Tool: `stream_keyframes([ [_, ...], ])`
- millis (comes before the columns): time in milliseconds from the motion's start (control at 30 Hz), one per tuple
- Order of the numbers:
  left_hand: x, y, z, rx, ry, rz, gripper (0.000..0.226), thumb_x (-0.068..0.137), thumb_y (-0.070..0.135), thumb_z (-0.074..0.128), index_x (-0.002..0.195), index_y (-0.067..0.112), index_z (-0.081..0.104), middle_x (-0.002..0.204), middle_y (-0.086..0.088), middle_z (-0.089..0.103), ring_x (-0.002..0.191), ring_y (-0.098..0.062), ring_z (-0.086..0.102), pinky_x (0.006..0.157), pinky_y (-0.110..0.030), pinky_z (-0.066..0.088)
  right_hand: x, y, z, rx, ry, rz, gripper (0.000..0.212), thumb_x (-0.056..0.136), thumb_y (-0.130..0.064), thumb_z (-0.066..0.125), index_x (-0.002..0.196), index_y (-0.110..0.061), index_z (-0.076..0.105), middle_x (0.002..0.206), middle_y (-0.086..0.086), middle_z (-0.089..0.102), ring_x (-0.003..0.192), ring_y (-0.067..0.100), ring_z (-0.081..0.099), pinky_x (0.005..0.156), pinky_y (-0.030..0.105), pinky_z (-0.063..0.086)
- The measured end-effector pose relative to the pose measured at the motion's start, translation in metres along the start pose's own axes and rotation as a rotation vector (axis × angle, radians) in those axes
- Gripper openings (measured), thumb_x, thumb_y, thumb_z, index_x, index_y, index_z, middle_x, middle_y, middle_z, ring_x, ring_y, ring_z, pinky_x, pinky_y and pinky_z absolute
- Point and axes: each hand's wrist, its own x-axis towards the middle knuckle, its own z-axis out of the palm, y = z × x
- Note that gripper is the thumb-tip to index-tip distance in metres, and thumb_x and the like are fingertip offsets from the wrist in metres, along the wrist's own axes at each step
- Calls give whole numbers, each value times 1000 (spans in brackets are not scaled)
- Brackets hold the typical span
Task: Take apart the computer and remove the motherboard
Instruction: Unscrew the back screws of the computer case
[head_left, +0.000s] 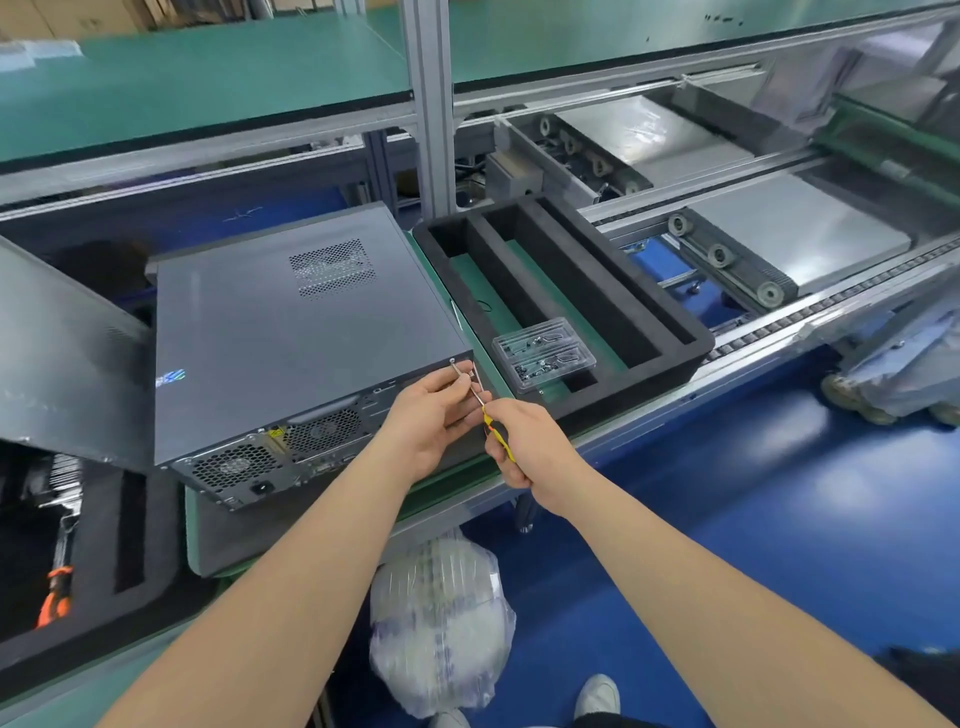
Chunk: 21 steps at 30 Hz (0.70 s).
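Note:
A dark grey computer case (291, 332) lies on its side on the green bench, its rear panel with fan grilles and power socket facing me. My right hand (524, 441) grips the yellow handle of a screwdriver (493, 426), whose metal shaft points up toward the case's rear right corner. My left hand (431, 415) pinches the shaft near its tip, just below a screw at the corner (453, 360). The side cover is closed on the case, so the motherboard is hidden.
A black foam tray (670, 332) stands right of the case, holding a clear plastic box of small screws (543, 353). Another foam tray with an orange-handled tool (54, 597) lies at the lower left. A conveyor runs behind. A plastic bag (441, 629) sits on the blue floor.

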Motion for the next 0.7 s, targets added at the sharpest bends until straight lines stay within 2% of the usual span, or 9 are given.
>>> stream_keyframes([
  [300, 0, -2, -3, 10, -9, 15, 24, 104, 9, 57, 124, 14, 69, 93, -4, 75, 94, -21, 77, 72, -29, 61, -2, 0, 0, 13, -4, 7, 32, 103, -34, 48, 103, -12, 71, 66, 7, 51, 45, 14, 31, 47, 26, 22],
  [567, 2, -3, 0, -20, 5, 17, 24, 103, 8, 59, 123, 14, 70, 94, -5, 75, 90, -21, 77, 72, -30, 61, -2, -3, -2, 16, -4, 6, 31, 106, -35, 48, 99, -15, 71, 66, 7, 52, 46, 13, 32, 46, 26, 23],
  [700, 3, -2, 1, -26, 15, 11, 23, 103, 8, 58, 122, 14, 70, 91, -3, 74, 88, -19, 77, 71, -29, 60, -1, -3, -2, 41, -22, 10, 34, 106, -34, 49, 108, -10, 72, 66, 7, 51, 46, 13, 31, 44, 24, 24],
])
